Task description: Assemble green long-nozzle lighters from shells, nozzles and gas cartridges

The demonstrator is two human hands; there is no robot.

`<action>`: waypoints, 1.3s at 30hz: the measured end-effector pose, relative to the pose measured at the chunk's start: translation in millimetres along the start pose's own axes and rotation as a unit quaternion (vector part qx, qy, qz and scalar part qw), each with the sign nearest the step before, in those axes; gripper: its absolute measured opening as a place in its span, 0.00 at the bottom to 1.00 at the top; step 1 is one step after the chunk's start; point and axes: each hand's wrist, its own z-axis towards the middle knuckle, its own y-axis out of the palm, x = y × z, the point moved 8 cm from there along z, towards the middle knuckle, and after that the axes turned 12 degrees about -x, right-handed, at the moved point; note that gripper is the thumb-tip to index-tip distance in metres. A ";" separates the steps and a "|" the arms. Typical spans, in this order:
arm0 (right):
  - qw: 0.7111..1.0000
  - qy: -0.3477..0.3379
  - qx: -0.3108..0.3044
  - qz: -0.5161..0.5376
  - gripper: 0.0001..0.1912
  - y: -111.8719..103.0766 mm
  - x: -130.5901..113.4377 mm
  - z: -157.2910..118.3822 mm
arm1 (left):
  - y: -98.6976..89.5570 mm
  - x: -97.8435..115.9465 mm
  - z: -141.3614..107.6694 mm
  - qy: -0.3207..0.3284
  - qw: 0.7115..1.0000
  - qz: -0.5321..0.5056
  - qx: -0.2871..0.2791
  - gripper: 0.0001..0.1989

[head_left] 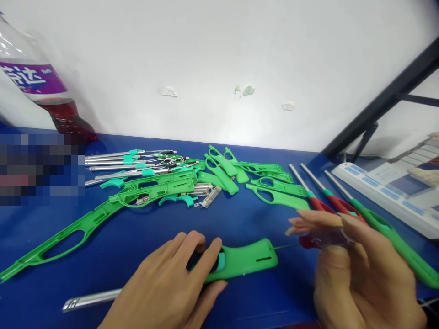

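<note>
Under my left hand (171,283) lies a long-nosed lighter with a green body (245,260), a teal trigger and a silver tube (92,300) pointing left. My left fingers wrap round its middle and press it on the table. To the right, my right hand (363,265) is closed round a small tool with a red and see-through handle (317,241). From the handle a thin, blurred shaft reaches left to the butt end of the lighter, near a small hole. Whether its tip is inside the hole I cannot tell.
Behind my hands lie green lighter shells (151,192), silver tubes with wires (123,162) and clear fuel tanks (211,197). Several whole lighters (377,224) lie at right, beside a white power strip (384,196). A drink bottle (37,82) stands back left; a black metal bar (384,98) slants at right.
</note>
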 end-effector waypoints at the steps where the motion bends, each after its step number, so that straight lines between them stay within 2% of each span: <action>1: 1.000 0.004 0.002 0.001 0.28 1.8 -0.3 0.9 | 0.1 0.0 0.0 -0.001 1.000 0.001 0.000 0.20; 5: 0.998 -0.045 0.040 0.029 0.30 0.6 -8.0 8.6 | -0.1 -0.3 -0.8 -0.006 1.000 0.001 0.001 0.21; 7: 0.997 -0.066 0.037 0.033 0.31 0.4 -9.8 12.8 | -0.1 0.4 -1.6 -0.001 1.000 -0.003 -0.001 0.20; 11: 0.996 -0.070 0.041 0.031 0.33 -3.6 -8.8 17.0 | 0.1 -1.0 -2.4 -0.004 1.000 -0.004 0.001 0.20; 18: 0.999 -0.003 0.033 0.026 0.17 0.5 -8.2 13.0 | -0.3 -0.8 -0.4 -0.001 1.000 -0.003 0.003 0.20; 22: 0.998 0.034 0.048 0.038 0.23 3.9 -6.4 8.8 | -2.1 -0.6 0.6 -0.003 1.000 -0.002 0.004 0.20; 24: 0.997 0.005 0.065 0.041 0.25 1.7 -8.6 8.7 | -2.0 -0.8 0.9 -0.003 1.000 -0.002 0.002 0.20; 27: 0.997 -0.033 0.051 0.048 0.27 0.4 -7.8 11.1 | -0.9 -0.5 0.2 -0.001 1.000 -0.001 -0.003 0.20; 30: 0.997 -0.048 0.032 0.047 0.30 -1.1 -5.4 13.6 | -0.7 -0.1 -1.1 0.000 1.000 0.000 -0.001 0.20; 33: 0.997 -0.061 0.039 0.039 0.33 -3.5 -7.1 14.4 | -0.6 -0.3 -1.6 0.000 1.000 -0.003 -0.002 0.20; 36: 0.997 -0.048 0.041 0.035 0.27 -1.4 -8.9 13.6 | -0.8 -0.4 -1.8 -0.002 1.000 0.000 -0.004 0.21; 39: 0.998 0.003 0.047 0.049 0.18 1.6 -6.6 9.7 | -1.1 -0.4 -2.0 -0.007 1.000 0.003 -0.001 0.21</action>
